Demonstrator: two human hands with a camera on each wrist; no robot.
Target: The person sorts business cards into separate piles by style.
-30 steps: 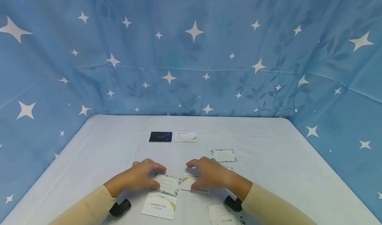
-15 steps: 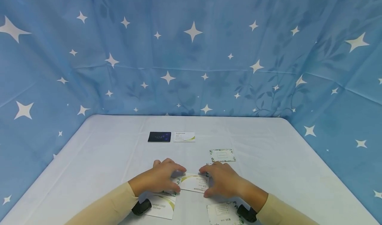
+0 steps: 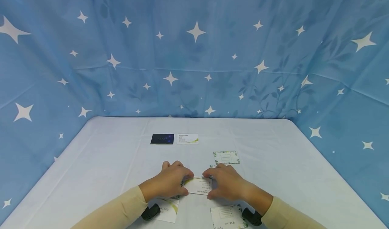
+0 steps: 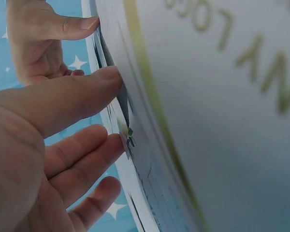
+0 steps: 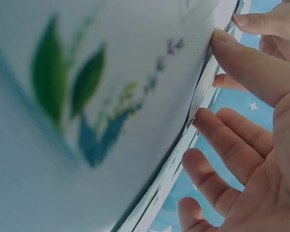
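A white business card (image 3: 199,186) with small print and a yellow-green curve lies between my two hands near the table's front. My left hand (image 3: 171,180) holds its left edge, thumb at the near corner and index finger at the far one. From the right, my right hand (image 3: 228,183) holds the opposite edge the same way. In the left wrist view, my left thumb (image 4: 94,87) and fingertips meet the card's thin edge. Under my left forearm lie a leafy-bordered card, mostly covered, and a company logo card (image 3: 169,214).
Across the white table (image 3: 267,154), a dark card (image 3: 162,139) and a white card (image 3: 187,139) lie side by side. One leaf-bordered card (image 3: 226,157) is beyond my right hand, another (image 3: 226,217) below it. A blue star-patterned curtain (image 3: 194,53) hangs behind.
My left hand has moved right, off the leafy-bordered card to the white card's left edge. My right hand has shifted right and slightly nearer, to that card's right edge.
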